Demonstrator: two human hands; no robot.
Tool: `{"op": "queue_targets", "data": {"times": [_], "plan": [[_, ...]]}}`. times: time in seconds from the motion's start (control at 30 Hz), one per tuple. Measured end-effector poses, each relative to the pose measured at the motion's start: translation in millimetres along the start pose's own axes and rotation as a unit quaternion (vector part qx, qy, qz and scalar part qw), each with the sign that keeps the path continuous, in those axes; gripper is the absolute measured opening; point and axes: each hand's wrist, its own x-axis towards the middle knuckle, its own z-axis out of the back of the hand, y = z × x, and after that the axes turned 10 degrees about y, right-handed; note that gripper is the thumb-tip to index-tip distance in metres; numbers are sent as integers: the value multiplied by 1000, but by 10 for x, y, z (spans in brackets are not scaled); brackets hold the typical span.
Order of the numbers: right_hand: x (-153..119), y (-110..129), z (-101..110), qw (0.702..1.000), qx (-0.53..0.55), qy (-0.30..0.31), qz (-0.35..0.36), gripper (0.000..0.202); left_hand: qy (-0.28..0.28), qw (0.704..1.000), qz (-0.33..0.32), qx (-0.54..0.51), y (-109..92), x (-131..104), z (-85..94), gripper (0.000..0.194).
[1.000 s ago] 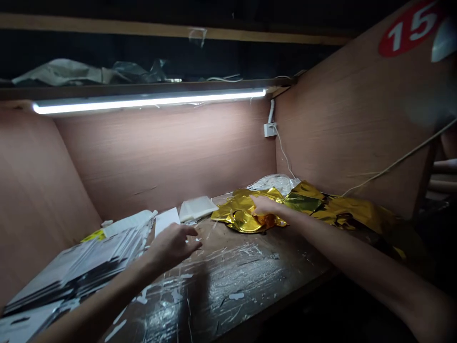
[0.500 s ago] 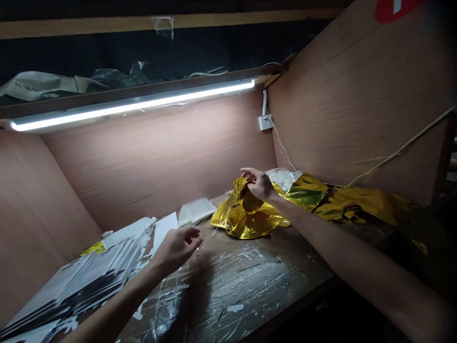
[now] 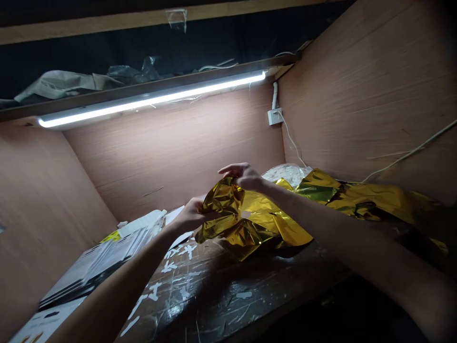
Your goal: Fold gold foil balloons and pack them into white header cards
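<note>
A crumpled sheet of shiny gold foil (image 3: 250, 224) is raised off the table between my two hands. My left hand (image 3: 194, 214) is closed on its left edge, with the fingers partly hidden behind the foil. My right hand (image 3: 246, 176) grips the top edge, thumb under and fingers bent over it. More gold foil (image 3: 378, 200) lies along the right side of the table, behind my right forearm.
A stack of printed cards or sheets (image 3: 96, 262) lies at the left. Behind the foil sits a clear plastic bag (image 3: 287, 174). White scraps (image 3: 244, 295) stick to the tabletop (image 3: 214, 305). A lit tube (image 3: 157, 100) hangs under the shelf; a cable runs from a socket (image 3: 274, 116).
My left hand has moved right and up and taken hold of the foil. My right hand has shifted left with the foil, which is now spread between both hands. The view has turned slightly.
</note>
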Motion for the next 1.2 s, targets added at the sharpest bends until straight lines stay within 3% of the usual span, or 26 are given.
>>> {"op": "queue_targets", "data": {"times": [0.07,0.13,0.2,0.33,0.4,0.53,0.67,0.73,0.83,0.9,0.97,1.03,1.1,1.2], "plan": [[33,43,12,995,-88,-36,-4,53,-94,993,47,-60,46,-70,-4,35],[-31,92,2,985,-158,-62,-14,55,-200,965,101,-135,93,-156,55,32],[-171,109,-56,982,-175,-35,-57,62,-245,936,144,-209,130,-250,142,30],[-462,-53,-244,970,-149,121,-151,104,-235,920,152,-276,202,-453,240,20],[-518,-192,-294,960,-138,180,-166,113,-225,916,146,-298,262,-560,250,16],[-462,-279,-178,934,-81,273,-214,91,-221,914,155,-303,397,-784,294,20],[-425,23,92,920,58,333,-197,77,-221,930,168,-242,483,-988,324,34],[-434,182,193,921,93,334,-177,72,-222,937,159,-220,543,-1061,300,40],[-452,279,225,893,-21,386,-231,54,-215,946,138,-202,694,-1131,226,45],[-477,263,140,839,-192,422,-285,34,-197,953,136,-187,812,-1161,165,46],[-530,222,-34,805,-352,396,-268,22,-172,961,141,-162,912,-1179,109,45],[-621,171,-282,817,-421,350,-184,25,-141,971,143,-134,977,-1187,65,46],[-745,104,-561,840,-407,339,-120,38,-123,974,138,-128,1007,-1191,33,46],[-940,-34,-906,836,-428,327,-106,33,-117,973,143,-136,1008,-1202,-6,43]]}}
